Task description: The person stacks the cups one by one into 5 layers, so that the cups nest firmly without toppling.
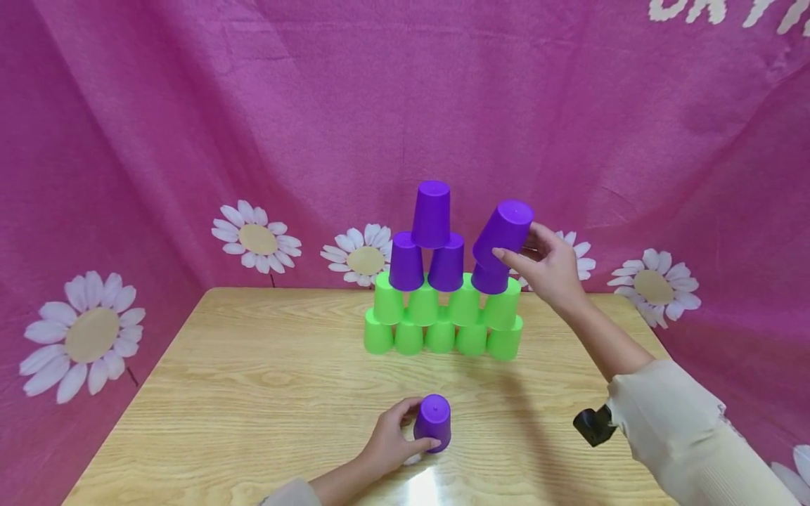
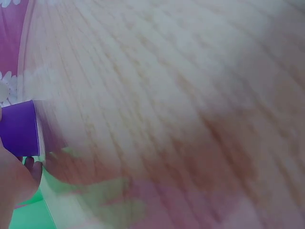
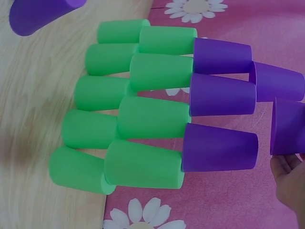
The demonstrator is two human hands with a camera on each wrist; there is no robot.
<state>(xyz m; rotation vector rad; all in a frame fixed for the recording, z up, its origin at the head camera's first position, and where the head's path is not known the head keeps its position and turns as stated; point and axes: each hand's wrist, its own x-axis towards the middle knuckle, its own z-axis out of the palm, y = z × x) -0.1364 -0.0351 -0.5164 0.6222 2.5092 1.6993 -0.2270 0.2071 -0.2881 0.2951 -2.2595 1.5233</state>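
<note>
A pyramid of upside-down cups stands toward the back of the table: two rows of several green cups (image 1: 440, 337), then three purple cups, with another purple cup (image 1: 432, 214) on top at the left. My right hand (image 1: 552, 270) grips a tilted purple cup (image 1: 506, 228) just above the rightmost purple cup (image 3: 219, 148) of that row. In the right wrist view a gap shows between the held cup (image 3: 289, 126) and the row. Near the front, my left hand (image 1: 394, 437) holds an upside-down purple cup (image 1: 435, 422) between thumb and fingers, at the table surface.
The wooden table (image 1: 253, 393) reaches back to a pink cloth (image 1: 316, 105) printed with white daisies. A black device (image 1: 595, 426) hangs at the right sleeve (image 1: 671, 407). Light glares on the table's front edge.
</note>
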